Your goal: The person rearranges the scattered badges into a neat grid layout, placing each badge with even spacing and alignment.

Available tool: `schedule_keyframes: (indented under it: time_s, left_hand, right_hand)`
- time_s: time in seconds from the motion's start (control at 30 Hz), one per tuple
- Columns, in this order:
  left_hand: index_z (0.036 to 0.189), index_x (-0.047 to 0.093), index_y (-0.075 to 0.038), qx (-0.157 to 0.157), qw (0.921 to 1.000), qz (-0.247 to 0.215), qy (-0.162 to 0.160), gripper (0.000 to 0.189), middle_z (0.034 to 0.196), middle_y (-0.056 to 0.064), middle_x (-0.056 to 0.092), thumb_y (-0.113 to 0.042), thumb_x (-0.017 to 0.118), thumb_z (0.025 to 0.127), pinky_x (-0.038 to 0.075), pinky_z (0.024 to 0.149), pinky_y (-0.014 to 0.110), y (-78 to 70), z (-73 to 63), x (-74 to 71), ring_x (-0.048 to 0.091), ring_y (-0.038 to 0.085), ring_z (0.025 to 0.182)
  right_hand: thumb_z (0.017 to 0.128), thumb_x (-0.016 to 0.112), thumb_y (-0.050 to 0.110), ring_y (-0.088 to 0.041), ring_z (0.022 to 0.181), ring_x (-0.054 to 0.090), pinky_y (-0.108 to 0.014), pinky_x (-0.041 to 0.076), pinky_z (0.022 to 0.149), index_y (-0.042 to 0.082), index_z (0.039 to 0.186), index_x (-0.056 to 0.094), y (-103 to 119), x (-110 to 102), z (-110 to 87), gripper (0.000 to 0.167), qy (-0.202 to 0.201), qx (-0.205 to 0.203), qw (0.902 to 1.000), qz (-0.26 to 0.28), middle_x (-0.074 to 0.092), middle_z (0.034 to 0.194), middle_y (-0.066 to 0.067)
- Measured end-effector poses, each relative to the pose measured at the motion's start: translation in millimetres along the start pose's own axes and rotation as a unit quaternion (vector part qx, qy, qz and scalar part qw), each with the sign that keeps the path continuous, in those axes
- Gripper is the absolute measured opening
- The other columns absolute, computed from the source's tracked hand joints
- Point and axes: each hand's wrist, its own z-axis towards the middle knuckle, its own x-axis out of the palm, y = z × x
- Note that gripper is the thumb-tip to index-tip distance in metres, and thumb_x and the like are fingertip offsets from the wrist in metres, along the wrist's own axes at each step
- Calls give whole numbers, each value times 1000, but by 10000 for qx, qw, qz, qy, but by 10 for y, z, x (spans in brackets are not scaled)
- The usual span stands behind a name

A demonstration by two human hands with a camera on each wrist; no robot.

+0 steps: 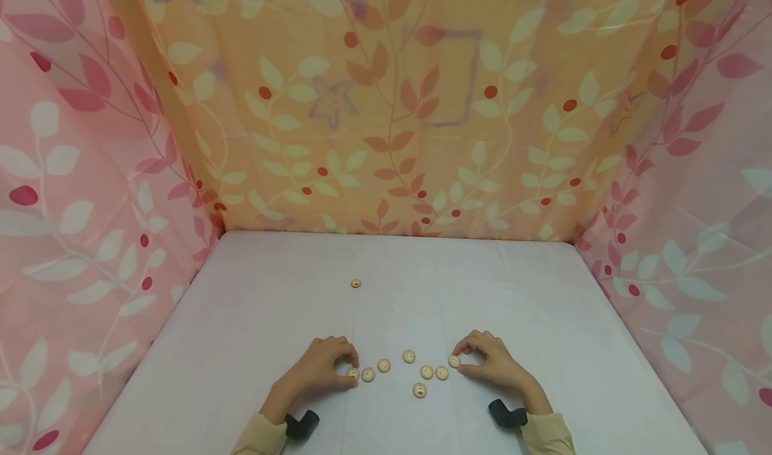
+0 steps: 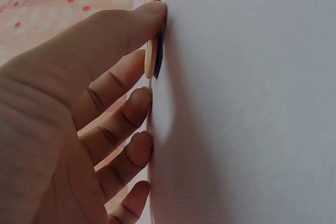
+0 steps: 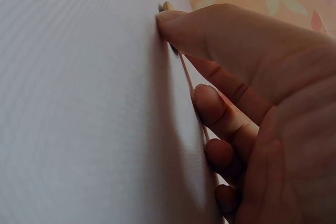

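One orange leaf-print cloth (image 1: pixel 386 173) hangs on the far side, with a pink cloth (image 1: pixel 90 240) to the left and another pink cloth (image 1: pixel 693 240) to the right, around a white-covered table (image 1: pixel 512 294). Over its near part, the left hand (image 1: pixel 326 364) pinches the leftmost tan disc (image 1: pixel 352 374) between thumb and fingers; the right hand (image 1: pixel 494 364) pinches the rightmost tan disc (image 1: pixel 454 361) the same way (its remaining fingers are bent). Both discs are thin, round and wood-coloured, with darker markings on the face. Each is level with the table, face upward, and being round, equally wide every way across; whether either is lifted slightly, I cannot tell. Six similar discs (image 1: pixel 409 356) lie scattered between the hands, faces upward. One far disc (image 1: pixel 356 283) lies well apart, beyond them and somewhat left.
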Motion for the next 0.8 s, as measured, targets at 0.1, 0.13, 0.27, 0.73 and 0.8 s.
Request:
schedule_keyframes:
  time_s: [0.1, 0.13, 0.27, 0.73, 0.8]
  left_hand:
    - [83, 59, -31, -16, 10000, -15, -6, 22, 83, -18, 53, -41, 75, 71, 33, 85, 43, -4, 0, 4, 44, 5, 83]
    - [83, 59, -31, -17, 10000, -22, -16, 21, 83, -18, 53, -40, 75, 72, 33, 85, 43, -6, 1, 5, 44, 5, 82]
    - [82, 60, -30, -31, 10000, -56, -49, 19, 80, -18, 52, -36, 75, 72, 33, 84, 42, -5, 6, 10, 44, 4, 80]
    - [84, 62, -31, 26, 9999, -100, -70, 16, 79, -20, 54, -34, 74, 74, 34, 86, 41, 20, 15, -12, 45, 2, 78]
    - [85, 62, -31, 25, 9999, -99, -63, 15, 80, -20, 54, -33, 73, 75, 34, 87, 42, 29, 18, -14, 46, 2, 79]
  right_hand:
    - [75, 74, 37, -7, 83, 43, -30, 26, 74, 33, 96, 62, -4, 2, 0, 24, 7, -3, 10000, 3, 55, 90, 16]
    - [75, 74, 37, -7, 83, 43, -30, 25, 74, 33, 96, 62, -6, 3, -1, 24, 3, -6, 10000, -2, 55, 90, 17]
    - [76, 74, 37, -6, 83, 43, -30, 25, 74, 34, 96, 62, -18, 7, -2, 24, -16, -30, 10000, -33, 54, 90, 17]
    - [76, 74, 38, -8, 83, 43, -30, 26, 74, 34, 96, 62, -12, 10, -8, 24, -63, -33, 10000, -32, 54, 90, 17]
    - [76, 74, 38, -8, 83, 43, -30, 26, 74, 34, 96, 62, -11, 10, -9, 24, -52, -19, 10000, -17, 54, 90, 17]
